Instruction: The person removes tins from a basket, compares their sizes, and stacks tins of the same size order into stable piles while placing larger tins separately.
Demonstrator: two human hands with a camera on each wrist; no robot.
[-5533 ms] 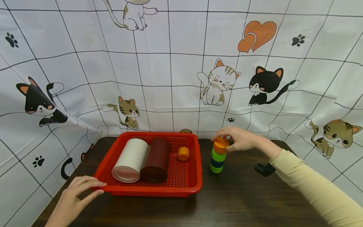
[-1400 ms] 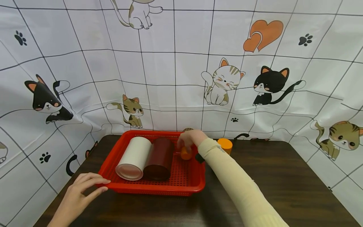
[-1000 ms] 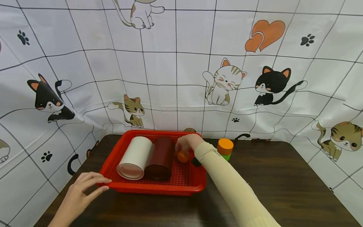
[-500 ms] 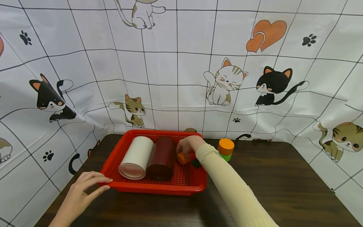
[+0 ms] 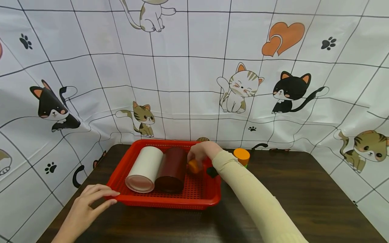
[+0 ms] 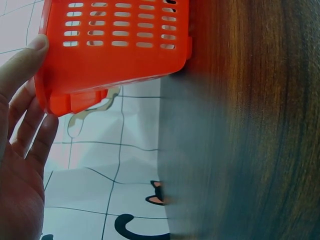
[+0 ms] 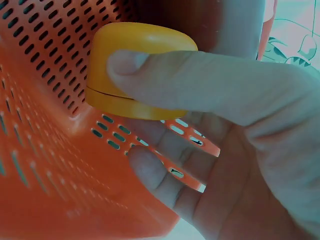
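Note:
In the head view my right hand [image 5: 204,153] is inside the red basket [image 5: 158,201], at its right part. It pinches a small orange round container [image 7: 145,37]; the right wrist view shows the thumb across its side and a seam line around it. My left hand [image 5: 88,209] grips the basket's front left corner, thumb on one face of the rim [image 6: 44,75] and fingers behind it. A white cylinder [image 5: 147,165] and a dark maroon cylinder [image 5: 171,168] lie side by side in the basket, left of my right hand.
Just right of the basket stands a column with an orange top [image 5: 241,155]; my right sleeve hides most of its green lower part. The dark wooden table [image 5: 288,189] extends to the right. Behind it hangs a white sheet [image 5: 200,74] printed with cats.
My right hand has gone from the orange-topped column into the basket and taken hold of the orange container, which has tilted and shifted slightly. My left hand has stayed on the basket corner.

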